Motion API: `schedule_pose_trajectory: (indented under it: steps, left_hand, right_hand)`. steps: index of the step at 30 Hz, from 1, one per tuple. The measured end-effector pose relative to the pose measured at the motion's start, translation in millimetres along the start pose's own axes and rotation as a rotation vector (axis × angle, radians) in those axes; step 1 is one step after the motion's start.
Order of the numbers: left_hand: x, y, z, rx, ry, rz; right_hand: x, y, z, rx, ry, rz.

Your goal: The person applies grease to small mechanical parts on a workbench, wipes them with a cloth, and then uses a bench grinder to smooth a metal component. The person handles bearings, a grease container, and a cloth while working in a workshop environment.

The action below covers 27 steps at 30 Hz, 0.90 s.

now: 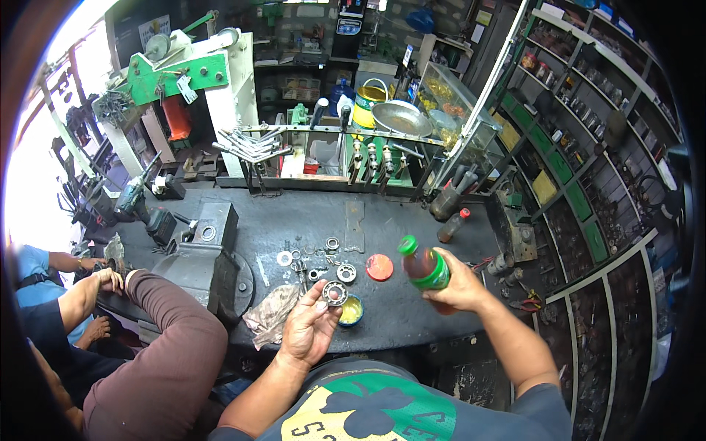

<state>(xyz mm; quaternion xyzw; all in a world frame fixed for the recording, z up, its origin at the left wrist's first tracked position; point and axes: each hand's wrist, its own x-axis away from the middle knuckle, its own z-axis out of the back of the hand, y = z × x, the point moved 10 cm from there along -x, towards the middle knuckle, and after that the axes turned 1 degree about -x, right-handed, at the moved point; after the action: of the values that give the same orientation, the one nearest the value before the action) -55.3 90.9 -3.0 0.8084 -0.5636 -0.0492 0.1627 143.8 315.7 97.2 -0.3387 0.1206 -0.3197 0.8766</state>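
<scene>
Pinched between the fingers of my left hand [303, 334] is a ball bearing [335, 293], raised over the front of the bench. My right hand [462, 287] is wrapped around a plastic bottle [425, 266] with a green cap and green label, tilted toward the left with dark liquid inside. Just beyond the held bearing lie a second bearing [346, 273] and several small metal rings and shafts. A blue-rimmed tub of yellow grease [351, 311] stands partly behind my left fingers. Between the two hands, farther back, lies a round red lid [379, 267].
A large bench vise [209, 257] and a green cordless drill [143, 206] occupy the left side. A crumpled rag [272, 316] lies by my left forearm. At the right stand a small red-capped bottle [454, 226] and pliers [526, 301]. Other people's arms [176, 309] reach in at left.
</scene>
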Motion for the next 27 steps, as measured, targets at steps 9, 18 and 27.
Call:
schedule_pose_trajectory:
  steps: [9, 18, 27]
  left_hand:
    - [28, 16, 54, -0.251, 0.342, -0.082]
    - [70, 42, 59, -0.44, 0.588, -0.256]
    - [51, 40, 53, -0.624, 0.556, -0.303]
  right_hand:
    - [-121, 148, -48, -0.469, 0.718, 0.007]
    - [-147, 192, -90, -0.346, 0.804, -0.183]
    - [-73, 172, -91, -0.227, 0.82, -0.073]
